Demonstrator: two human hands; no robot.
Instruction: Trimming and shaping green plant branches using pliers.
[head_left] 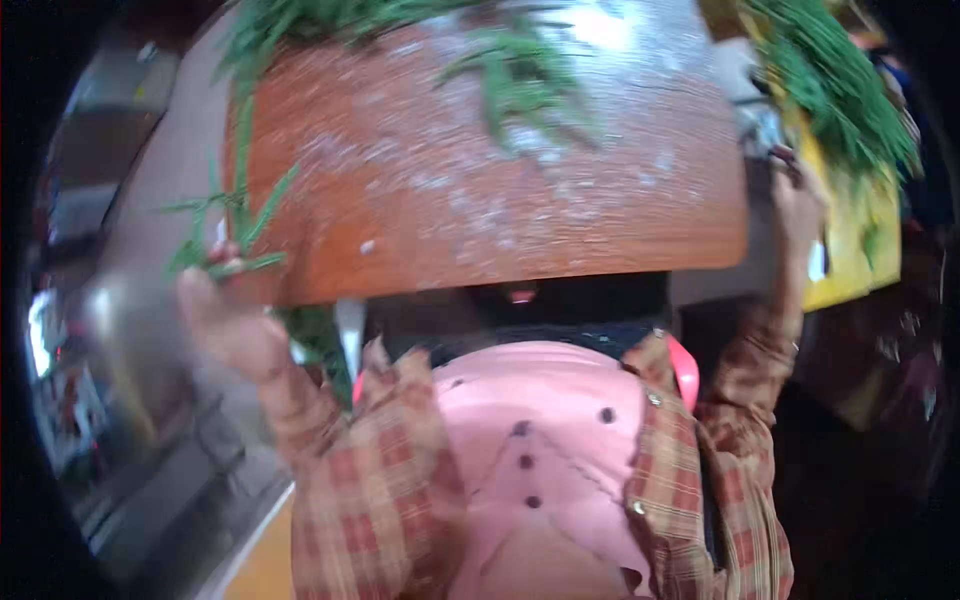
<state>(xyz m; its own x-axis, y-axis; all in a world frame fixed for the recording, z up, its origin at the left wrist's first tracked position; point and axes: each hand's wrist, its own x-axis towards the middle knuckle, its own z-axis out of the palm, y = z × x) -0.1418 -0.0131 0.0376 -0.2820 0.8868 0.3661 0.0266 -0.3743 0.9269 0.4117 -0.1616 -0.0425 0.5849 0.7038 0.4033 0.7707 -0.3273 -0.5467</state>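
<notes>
My left hand [228, 315], blurred by motion, is at the table's left edge with its fingers closed on a green needle-leaved sprig [240, 205]. The sprig spreads in thin branches and reaches up along the table's edge. My right hand [798, 205] is beyond the table's right edge, beside a yellow surface. Its fingers are closed around a small dark thing [785, 157], too blurred to name. A loose piece of greenery [520, 85] lies on the brown table [480, 180], far from both hands.
More greenery [300, 25] runs along the table's far left side. A thick bundle of green branches [830, 85] lies on the yellow surface [880, 235] at the right. Whitish bits [430, 182] are scattered over the table. Below its left edge shows dark foliage [312, 335].
</notes>
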